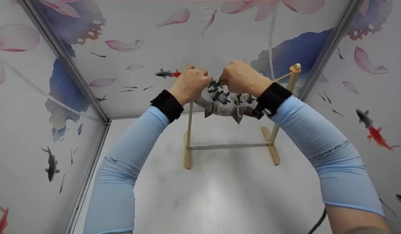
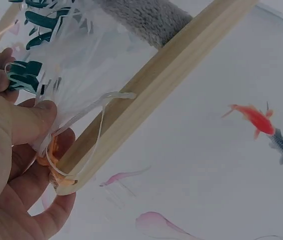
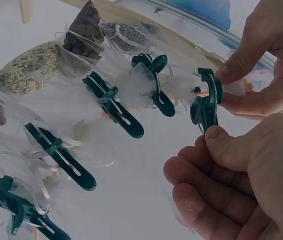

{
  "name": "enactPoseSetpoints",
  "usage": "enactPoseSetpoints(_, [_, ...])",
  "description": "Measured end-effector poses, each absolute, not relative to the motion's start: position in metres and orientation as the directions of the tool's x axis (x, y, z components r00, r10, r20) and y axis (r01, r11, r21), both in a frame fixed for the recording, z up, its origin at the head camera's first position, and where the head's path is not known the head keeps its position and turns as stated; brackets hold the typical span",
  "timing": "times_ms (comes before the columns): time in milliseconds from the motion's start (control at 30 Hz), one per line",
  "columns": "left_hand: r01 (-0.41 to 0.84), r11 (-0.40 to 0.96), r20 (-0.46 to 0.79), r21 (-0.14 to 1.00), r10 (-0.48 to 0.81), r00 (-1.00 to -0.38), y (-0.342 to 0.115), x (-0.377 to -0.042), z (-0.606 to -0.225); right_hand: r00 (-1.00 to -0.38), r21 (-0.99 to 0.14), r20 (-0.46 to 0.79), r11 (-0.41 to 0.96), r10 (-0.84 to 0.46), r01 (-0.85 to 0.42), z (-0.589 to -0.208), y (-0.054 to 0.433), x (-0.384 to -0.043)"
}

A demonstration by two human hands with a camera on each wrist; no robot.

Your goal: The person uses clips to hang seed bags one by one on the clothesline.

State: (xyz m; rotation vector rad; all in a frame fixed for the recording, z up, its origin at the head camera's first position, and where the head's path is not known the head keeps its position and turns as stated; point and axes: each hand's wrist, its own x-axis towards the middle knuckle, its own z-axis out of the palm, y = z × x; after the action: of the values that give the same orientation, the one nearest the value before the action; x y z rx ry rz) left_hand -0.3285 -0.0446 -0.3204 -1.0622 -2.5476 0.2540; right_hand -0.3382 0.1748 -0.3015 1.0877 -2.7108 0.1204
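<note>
My left hand [image 1: 190, 83] is at the top of a wooden post [image 2: 131, 95], its thumb and fingers pinching the gathered top of a clear plastic bag [image 2: 94, 60] beside orange cord [image 2: 55, 150]. Grey granules [image 3: 129, 37] fill the bottom of that bag. Just right of it, my right hand [image 1: 241, 76] pinches a dark green plastic clip [image 3: 209, 97] between thumb and forefinger, close to the bag's top. Other green clips [image 3: 114, 105] sit along the row, on bags with brown pieces [image 3: 84, 35] and pale pellets [image 3: 31, 67].
The bags hang between two posts of a wooden stand [image 1: 187, 156], whose right post [image 1: 293, 78] carries orange cord at its top. A low crossbar [image 1: 229, 146] joins the feet on the white floor [image 1: 213, 195]. Printed panels [image 1: 194, 42] enclose the back and sides.
</note>
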Motion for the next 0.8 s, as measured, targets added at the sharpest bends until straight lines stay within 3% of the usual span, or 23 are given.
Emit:
enactPoseSetpoints(333, [0.615,0.721,0.306,-0.319,0.692,-0.654,-0.046,-0.329,-0.331,-0.727,0.059,0.158,0.741,-0.669,-0.669,-0.311,0.151,-0.334])
enactPoseSetpoints(633, [0.625,0.735,0.493,-0.264,0.66,-0.567,-0.056,-0.334,-0.344,-0.602,0.074,0.272,0.64,-0.75,-0.764,-0.321,0.164,-0.337])
enactPoseSetpoints(800, [0.667,0.712,0.558,-0.219,0.653,-0.513,-0.059,-0.33,-0.355,-0.571,0.04,0.341,0.618,-0.747,-0.785,-0.337,0.183,-0.329])
